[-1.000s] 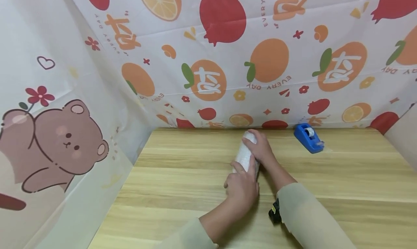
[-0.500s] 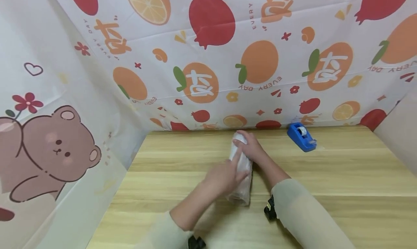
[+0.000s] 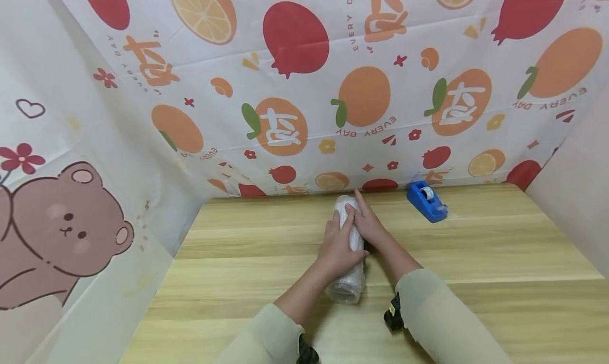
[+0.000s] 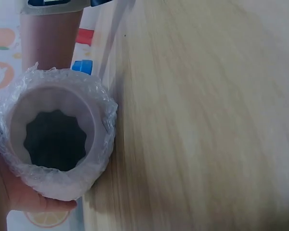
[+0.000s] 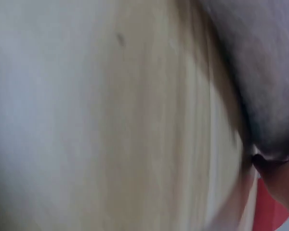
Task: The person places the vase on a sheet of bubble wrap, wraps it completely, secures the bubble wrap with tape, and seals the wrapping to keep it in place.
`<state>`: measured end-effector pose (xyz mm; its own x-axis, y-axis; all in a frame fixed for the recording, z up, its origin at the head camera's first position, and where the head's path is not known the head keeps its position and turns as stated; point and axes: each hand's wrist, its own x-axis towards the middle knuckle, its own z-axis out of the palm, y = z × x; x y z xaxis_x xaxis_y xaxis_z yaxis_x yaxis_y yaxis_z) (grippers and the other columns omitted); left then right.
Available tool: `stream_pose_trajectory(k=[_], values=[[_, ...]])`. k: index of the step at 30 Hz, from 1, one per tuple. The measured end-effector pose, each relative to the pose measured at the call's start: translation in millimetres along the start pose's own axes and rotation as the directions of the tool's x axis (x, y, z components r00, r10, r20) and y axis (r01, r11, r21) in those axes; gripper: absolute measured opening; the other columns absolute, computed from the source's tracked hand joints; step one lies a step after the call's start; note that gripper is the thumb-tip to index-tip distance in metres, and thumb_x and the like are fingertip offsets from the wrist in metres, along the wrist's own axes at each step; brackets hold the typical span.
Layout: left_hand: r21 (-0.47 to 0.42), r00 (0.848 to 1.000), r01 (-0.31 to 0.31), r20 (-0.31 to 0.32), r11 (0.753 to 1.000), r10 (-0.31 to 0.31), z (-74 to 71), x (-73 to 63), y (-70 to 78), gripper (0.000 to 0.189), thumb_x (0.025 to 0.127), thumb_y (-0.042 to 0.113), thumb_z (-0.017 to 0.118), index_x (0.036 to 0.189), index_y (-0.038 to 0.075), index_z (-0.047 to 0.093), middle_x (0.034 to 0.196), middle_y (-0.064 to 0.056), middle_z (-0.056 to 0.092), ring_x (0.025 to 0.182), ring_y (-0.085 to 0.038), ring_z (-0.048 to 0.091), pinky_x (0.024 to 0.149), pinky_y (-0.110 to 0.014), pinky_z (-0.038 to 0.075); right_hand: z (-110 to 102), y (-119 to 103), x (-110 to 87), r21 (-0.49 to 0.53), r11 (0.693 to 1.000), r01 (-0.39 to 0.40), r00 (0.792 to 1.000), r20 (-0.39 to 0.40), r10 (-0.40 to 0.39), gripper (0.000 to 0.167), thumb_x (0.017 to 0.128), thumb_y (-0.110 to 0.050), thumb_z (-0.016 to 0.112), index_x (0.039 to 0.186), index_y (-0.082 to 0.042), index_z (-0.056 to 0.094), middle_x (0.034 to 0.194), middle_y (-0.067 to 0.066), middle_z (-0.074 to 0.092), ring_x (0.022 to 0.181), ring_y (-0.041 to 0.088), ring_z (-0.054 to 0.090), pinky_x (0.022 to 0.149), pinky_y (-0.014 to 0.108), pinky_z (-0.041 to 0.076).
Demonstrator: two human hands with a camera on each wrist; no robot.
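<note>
A vase-like vessel wrapped in bubble wrap (image 3: 348, 287) lies on its side, pointing away from me. My left hand (image 3: 339, 252) holds its left side near the middle, thumb across the top. Farther along, my right hand (image 3: 368, 224) holds the right side toward the far end, its fingertips close to the left fingers. The left wrist view looks into the open near end, where the vessel's pale wall (image 4: 90, 108) shows, ringed by bubble wrap (image 4: 109, 120). In the right wrist view the dark wrapped side (image 5: 265, 72) fills the upper right, above a fingertip (image 5: 279, 178).
A blue tape dispenser (image 3: 426, 201) stands at the back right of the wooden table (image 3: 238, 279), its tape end sticking out. A fruit-print sheet (image 3: 295, 115) hangs behind the table, and a bear-print sheet (image 3: 71, 221) hangs at the left.
My left hand has lifted off the wrap, swung left, and settled along its left side, uncovering the near end. My right hand stays at the far part, its fingers shifted slightly. The view has turned right.
</note>
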<state>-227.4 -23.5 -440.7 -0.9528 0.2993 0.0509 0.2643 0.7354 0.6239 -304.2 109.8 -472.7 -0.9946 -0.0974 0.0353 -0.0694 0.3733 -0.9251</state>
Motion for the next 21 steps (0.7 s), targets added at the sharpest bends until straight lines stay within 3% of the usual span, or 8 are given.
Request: stream_pose_trajectory(k=[3,8,12,17,21], values=[[-0.016,1.0,0.02,0.018,1.0,-0.02,0.2,2.5,-1.8,0.105,0.078,0.038,0.077,0.158,0.034,0.009,0.165,-0.015,0.001,0.149,-0.04,0.014,0.102,-0.064,0.039,1,-1,-1.0,0.019,1.0,0.003,0.999,-0.032,-0.003,0.073,0.103,-0.048,0.042,0.16,-0.02,0.004,0.165,0.012,0.009,0.151,0.037,0.01,0.118,0.059,0.011],[-0.189,1.0,0.004,0.004,0.982,-0.003,3.5,8.0,-16.6,0.099,0.076,0.034,0.075,0.158,0.029,0.019,0.165,-0.017,0.003,0.149,-0.039,0.015,0.111,-0.058,0.031,4,-8,-2.3,-0.071,0.997,-0.001,0.997,-0.073,-0.004,0.067,0.106,-0.041,0.034,0.159,-0.014,0.004,0.164,0.018,0.008,0.15,0.039,0.009,0.119,0.058,0.01],[-0.297,1.0,-0.011,-0.001,0.955,0.012,6.5,10.2,-21.2,0.093,0.075,0.031,0.075,0.155,0.032,0.027,0.165,-0.018,0.004,0.148,-0.043,0.017,0.111,-0.061,0.03,-4,-9,-4.6,-0.145,0.989,-0.005,0.998,-0.055,-0.003,0.067,0.106,-0.039,0.034,0.159,-0.013,0.004,0.164,0.02,0.01,0.15,0.04,0.012,0.118,0.058,0.012],[-0.343,1.0,0.001,-0.002,0.939,-0.002,6.3,11.2,-23.6,0.089,0.075,0.027,0.076,0.154,0.031,0.034,0.165,-0.016,0.003,0.147,-0.044,0.018,0.111,-0.061,0.03,-35,-5,-8.0,-0.21,0.978,-0.002,1.0,-0.01,0.0,0.064,0.105,-0.04,0.04,0.158,-0.015,0.015,0.16,0.02,0.026,0.142,0.043,0.032,0.113,0.061,0.027],[-0.353,1.0,0.011,-0.009,0.935,-0.015,4.5,10.3,-25.5,0.089,0.075,0.026,0.077,0.153,0.028,0.035,0.165,-0.013,0.003,0.147,-0.043,0.018,0.111,-0.06,0.029,-83,5,-10.9,-0.296,0.955,0.002,0.993,-0.115,-0.038,0.052,0.104,-0.038,0.044,0.149,-0.012,0.039,0.14,0.021,0.049,0.12,0.04,0.053,0.097,0.057,0.045]])
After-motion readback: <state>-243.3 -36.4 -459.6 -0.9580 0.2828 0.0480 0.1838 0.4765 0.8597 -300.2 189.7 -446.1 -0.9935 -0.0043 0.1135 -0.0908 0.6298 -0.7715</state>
